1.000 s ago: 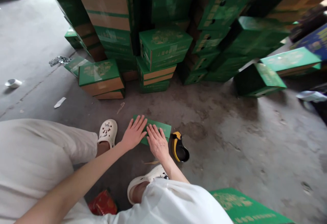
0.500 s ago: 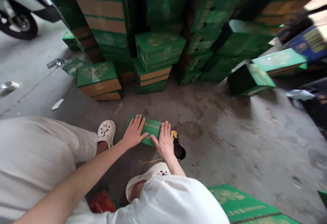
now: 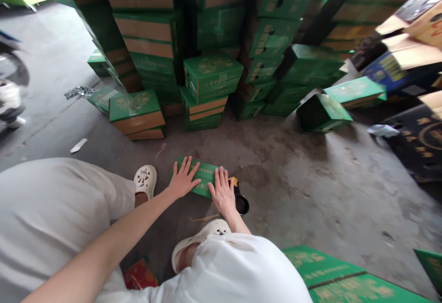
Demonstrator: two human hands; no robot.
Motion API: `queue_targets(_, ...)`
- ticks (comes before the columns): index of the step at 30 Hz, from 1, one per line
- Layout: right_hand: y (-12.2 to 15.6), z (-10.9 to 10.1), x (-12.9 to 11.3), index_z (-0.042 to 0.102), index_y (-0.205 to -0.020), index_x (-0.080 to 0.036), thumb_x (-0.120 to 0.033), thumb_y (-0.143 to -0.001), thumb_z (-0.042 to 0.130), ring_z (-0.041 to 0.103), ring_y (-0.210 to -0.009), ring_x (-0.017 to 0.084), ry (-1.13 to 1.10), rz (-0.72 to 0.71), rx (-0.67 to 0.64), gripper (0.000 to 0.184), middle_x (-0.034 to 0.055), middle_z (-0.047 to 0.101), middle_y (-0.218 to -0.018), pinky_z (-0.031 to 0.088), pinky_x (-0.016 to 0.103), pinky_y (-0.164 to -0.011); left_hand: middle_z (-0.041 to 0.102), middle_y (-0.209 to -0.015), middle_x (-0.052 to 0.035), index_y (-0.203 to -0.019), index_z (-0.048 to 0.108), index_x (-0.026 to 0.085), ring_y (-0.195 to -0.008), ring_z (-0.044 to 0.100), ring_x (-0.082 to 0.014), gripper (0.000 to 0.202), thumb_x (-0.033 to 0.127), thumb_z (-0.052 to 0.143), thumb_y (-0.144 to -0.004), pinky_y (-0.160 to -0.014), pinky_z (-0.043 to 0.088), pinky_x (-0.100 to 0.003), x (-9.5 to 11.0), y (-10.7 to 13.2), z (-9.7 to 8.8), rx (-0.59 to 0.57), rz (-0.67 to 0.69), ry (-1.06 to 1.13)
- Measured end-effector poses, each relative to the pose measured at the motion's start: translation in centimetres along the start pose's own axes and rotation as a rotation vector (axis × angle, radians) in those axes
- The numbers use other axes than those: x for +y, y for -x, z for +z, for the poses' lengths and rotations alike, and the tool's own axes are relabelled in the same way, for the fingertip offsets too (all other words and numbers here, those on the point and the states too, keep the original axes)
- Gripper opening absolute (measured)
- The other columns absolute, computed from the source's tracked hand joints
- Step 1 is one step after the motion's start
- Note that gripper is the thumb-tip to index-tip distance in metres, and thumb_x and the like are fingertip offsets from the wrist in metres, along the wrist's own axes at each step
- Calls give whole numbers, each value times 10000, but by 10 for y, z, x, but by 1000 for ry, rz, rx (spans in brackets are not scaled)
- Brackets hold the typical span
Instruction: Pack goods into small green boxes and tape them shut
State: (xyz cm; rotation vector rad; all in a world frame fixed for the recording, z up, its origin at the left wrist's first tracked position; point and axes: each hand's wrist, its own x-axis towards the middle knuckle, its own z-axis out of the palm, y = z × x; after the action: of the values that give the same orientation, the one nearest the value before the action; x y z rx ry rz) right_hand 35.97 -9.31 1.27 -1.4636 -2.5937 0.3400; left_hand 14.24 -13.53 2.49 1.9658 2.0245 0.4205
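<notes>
A green cardboard box (image 3: 204, 172) with pale printed lettering lies on the floor between my feet. My left hand (image 3: 183, 181) rests on its left part, palm down with the fingers spread. On its right end lies my right hand (image 3: 223, 190), flat, fingers stretched out and thumb apart. Neither hand grips anything. Just right of my right hand, a black and yellow tape dispenser (image 3: 241, 200) sits on the floor, partly hidden by that hand.
Stacked green boxes (image 3: 221, 29) stand ahead, with smaller boxes (image 3: 136, 107) before them. Black and blue cartons (image 3: 417, 142) are on the right. A large green box (image 3: 341, 270) lies near my right knee, and a red package (image 3: 140, 275) between my legs.
The view has tilted up and turned slightly, showing more of the cartons on the right. My right hand's fingers have shifted slightly on the box; both hands stay flat on it.
</notes>
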Motion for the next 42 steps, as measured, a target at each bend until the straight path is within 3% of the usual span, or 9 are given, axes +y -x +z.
queue_targets(5, -3, 14, 3, 81, -1689, -165, -441, -1112, 231, 133, -1599, 311, -162, 49, 46, 657, 177, 141, -1724, 328, 594, -1205, 175, -1727, -162, -1595, 425, 222, -1608, 77, -360, 663, 556, 452, -1023, -1257, 95, -636, -19, -8, -2, 37, -57, 119)
queue_targets(7, -1, 21, 2, -13, -1688, -183, -427, -1115, 235, 137, -1599, 304, -252, 64, 135, 671, 185, 67, -1733, 358, 555, -1202, 145, -1732, -174, -1585, 432, 194, -1609, 33, -366, 709, 597, 475, -1004, -1259, 121, -620, -36, -4, -1, 88, -141, 211)
queue_targets(9, 1, 26, 0, -90, -1679, -229, -422, -1117, 242, 170, -1593, 300, -329, 80, 199, 681, 176, -34, -1738, 401, 521, -1181, 121, -1735, -180, -1628, 327, 191, -1609, 27, -360, 807, 627, 519, -977, -1263, 145, -600, -51, 1, 1, 128, -263, 373)
queue_targets(13, 1, 31, -2, -116, -1672, -276, -409, -1121, 227, 208, -1584, 306, -352, 93, 206, 663, 165, -89, -1737, 431, 504, -1158, 212, -1718, -178, -1678, -15, 193, -1587, 228, -289, 1037, 587, 606, -946, -1254, 284, -467, -63, 6, 4, 101, -428, 788)
queue_targets(19, -2, 31, -3, -38, -1687, -259, -391, -1124, 235, 223, -1581, 299, -324, 121, 201, 639, 153, 14, -1744, 403, 499, -1193, 521, -1565, -129, -1670, 186, 234, -1361, 583, -294, 924, 524, 653, -927, -1118, 499, -450, -46, -2, -5, 13, -631, 1138)
queue_targets(27, 0, 34, -8, 40, -1689, -284, -364, -1127, 220, 133, -1600, 260, -391, 165, 240, 596, 65, 24, -1748, 350, 506, -1242, 583, -1504, -134, -1643, 268, 186, -1356, 585, -280, 820, 545, 581, -975, -1138, 478, -440, -43, -4, 1, 97, -580, 976)
queue_targets(33, -1, 34, -10, 297, -1654, -260, -417, -1114, 318, 238, -1578, 249, -589, 242, 310, 563, 83, 216, -1717, 335, 494, -1242, 296, -1702, -81, -1672, 174, 256, -1547, 339, -266, 875, 489, 628, -961, -1254, 308, -439, -50, 0, 7, 173, -522, 945)
queue_targets(39, -1, 25, -11, 475, -1573, -246, -484, -1076, 408, 327, -1545, 251, -730, 274, 323, 555, 78, 284, -1693, 328, 447, -1246, 402, -1652, -77, -1670, 207, 261, -1491, 440, -259, 818, 544, 566, -992, -1218, 372, -419, -58, 5, 11, 178, -456, 801)
queue_targets(42, -2, 19, -9, 542, -1529, -238, -510, -1058, 437, 414, -1501, 267, -749, 300, 307, 554, 89, 343, -1667, 364, 434, -1226, 333, -1683, -100, -1676, 186, 254, -1537, 358, -269, 784, 509, 531, -1019, -1227, 359, -441, -54, 4, 10, 199, -422, 587)
